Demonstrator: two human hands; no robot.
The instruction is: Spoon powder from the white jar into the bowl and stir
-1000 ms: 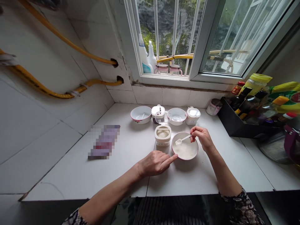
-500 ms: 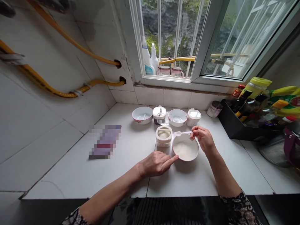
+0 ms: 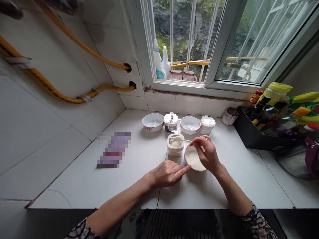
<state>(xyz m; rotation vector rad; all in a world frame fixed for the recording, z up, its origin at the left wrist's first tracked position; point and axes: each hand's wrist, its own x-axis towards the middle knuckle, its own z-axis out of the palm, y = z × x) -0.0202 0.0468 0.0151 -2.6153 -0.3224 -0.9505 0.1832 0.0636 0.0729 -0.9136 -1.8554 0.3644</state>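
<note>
My right hand (image 3: 206, 154) pinches the handle of a small white spoon (image 3: 186, 139). The spoon reaches left over the open mouth of a cream seasoning jar (image 3: 175, 150) that holds pale granules. Below that hand stands a bowl (image 3: 193, 159) with a pink rim, containing a whitish, grainy substance; the hand hides its right part. My left hand (image 3: 168, 173) rests at the bowl's front left, index finger stretched out to its rim and the other fingers curled. Nothing is visible in the left hand. The spoon's tip is hard to make out against the jar.
Behind are two white bowls (image 3: 153, 122) (image 3: 190, 125) and two lidded jars (image 3: 170, 120) (image 3: 207, 124). A black box (image 3: 249, 134) of bottles stands right, near a glass-topped pot (image 3: 291, 162). A blurred purple item (image 3: 114, 151) lies left. The counter's front edge (image 3: 99, 209) is close.
My right hand has moved left over the bowl, carrying the spoon from above the bowl's rim to the jar's mouth. My left hand stays at the bowl's rim.
</note>
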